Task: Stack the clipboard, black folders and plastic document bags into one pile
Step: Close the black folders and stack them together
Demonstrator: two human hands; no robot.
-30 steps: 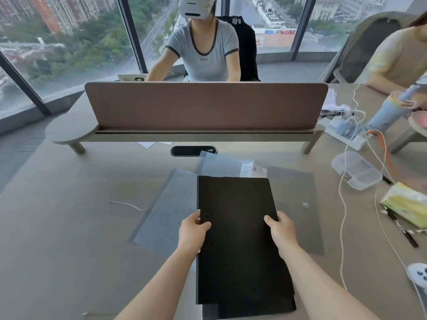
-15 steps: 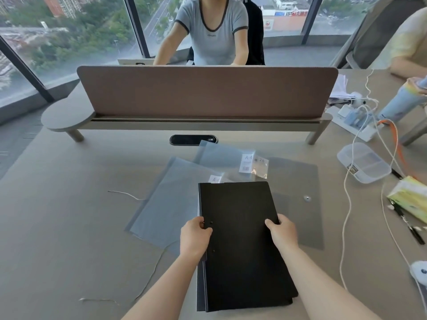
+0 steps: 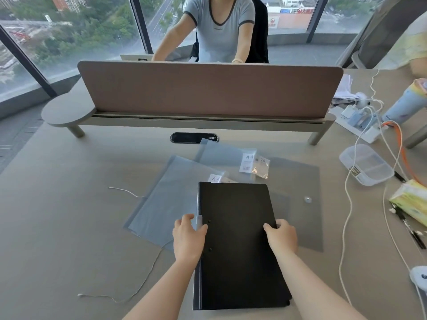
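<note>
Folders (image 3: 238, 241) are roughly half the job: black ones sit in one pile at the near desk edge, edges nearly flush, bottom right corner a bit fanned. Left hand (image 3: 188, 241) grips the pile's left (spine) edge, fingers curled together over the side, thumb on top; right hand (image 3: 280, 235) clamps the right edge the same way, fingers wrapped down out of view. Looks like squaring-up, my read. Clipboard: can't tell whether it's in the pile, though a pale strip shows along the left edge. Left to do: plastic bags aren't on the pile. One blue bag (image 3: 166, 204) lies flat to the left, partly under the pile; a second (image 3: 226, 153) sits behind it with an A4 label; a grey snap bag (image 3: 298, 204) lies to the right, also partly under. Desk (image 3: 57, 215) is grey, matte, with loose wires (image 3: 129, 289), divider (image 3: 208, 88) across the back, a person seated beyond it, clear box (image 3: 366, 165), tissue pack (image 3: 411, 202) and cables on the right. Windows overlook a city.
</note>
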